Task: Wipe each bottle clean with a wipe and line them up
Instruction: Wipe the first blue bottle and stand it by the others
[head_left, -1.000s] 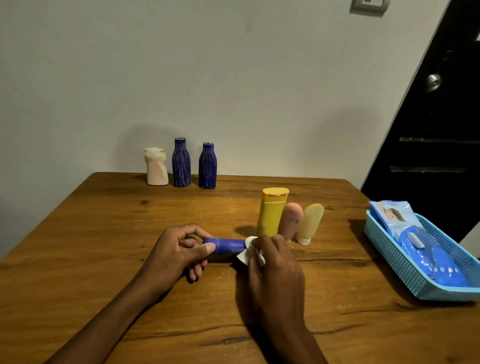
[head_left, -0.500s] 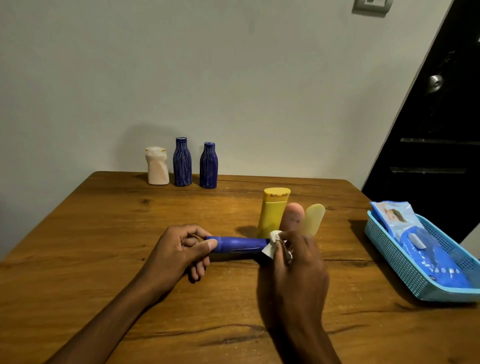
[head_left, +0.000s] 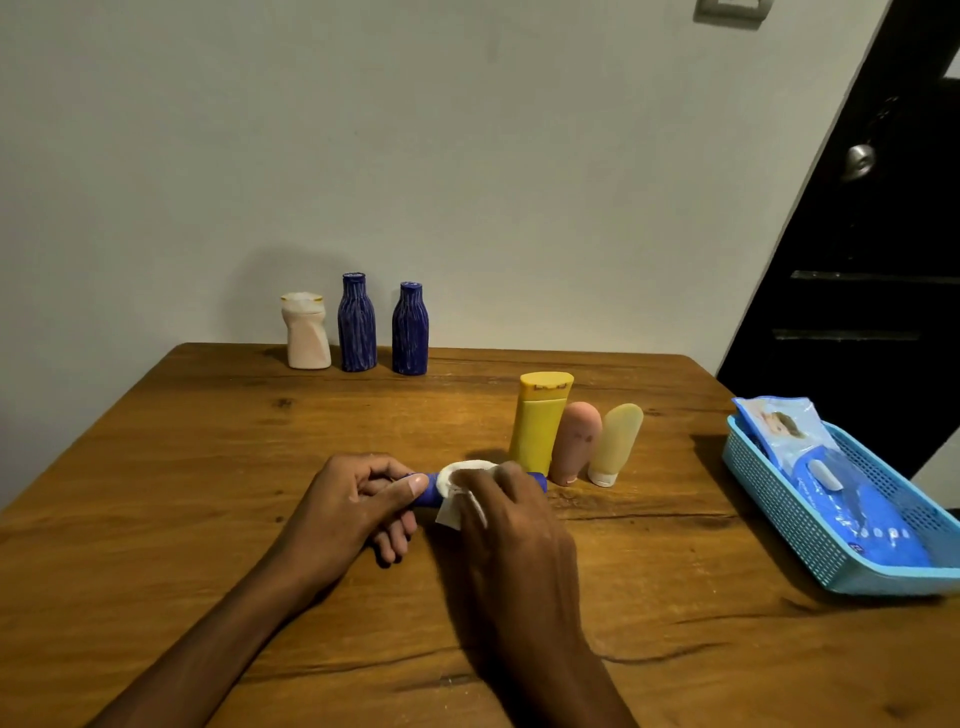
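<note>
A blue tube (head_left: 535, 480) is held lying flat near the middle of the surface (head_left: 208, 467), toward its near edge. One end is gripped by the curled fingers of the left hand (head_left: 358, 499); a white wipe (head_left: 457, 488) is pressed round the tube by the closed fingers of the right hand (head_left: 509, 519). For a thorough clean, the tube is best rotated while the wipe is drawn end to end. On the wipes pack (head_left: 831, 483) in the basket (head_left: 789, 525) at the right edge, no lettering can be read.
</note>
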